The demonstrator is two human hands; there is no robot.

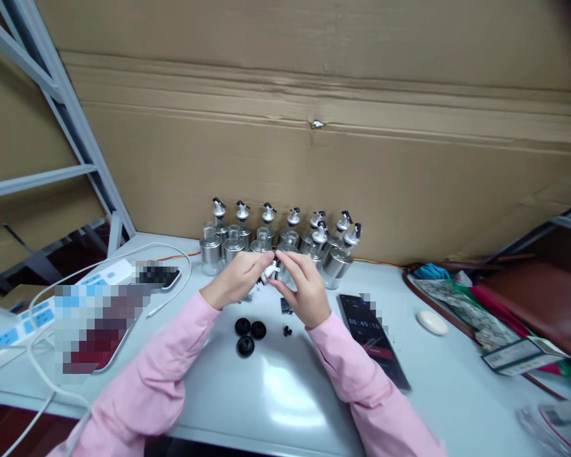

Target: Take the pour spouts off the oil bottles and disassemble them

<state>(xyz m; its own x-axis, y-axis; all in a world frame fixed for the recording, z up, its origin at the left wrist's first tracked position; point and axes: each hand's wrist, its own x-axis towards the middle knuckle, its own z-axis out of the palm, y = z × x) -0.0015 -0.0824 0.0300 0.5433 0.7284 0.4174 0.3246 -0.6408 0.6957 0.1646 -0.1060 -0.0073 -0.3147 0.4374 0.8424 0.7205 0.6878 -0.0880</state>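
Both my hands meet over the middle of the white table (276,393). My left hand (235,279) and my right hand (302,285) pinch a small white and black pourer part (271,271) between their fingertips. Behind them stand several small glass bottles with metal collars and pourer tops (285,238). Three black round caps (249,333) lie on the table just in front of my left wrist. A tiny black piece (287,331) and another dark part (285,306) lie below my right hand.
A dark phone showing a timer (371,336) lies right of my right arm. A white oval object (432,322) and a tray with printed cloths (476,304) are further right. A white power strip (38,311) and cables lie on the left. A cardboard wall stands behind.
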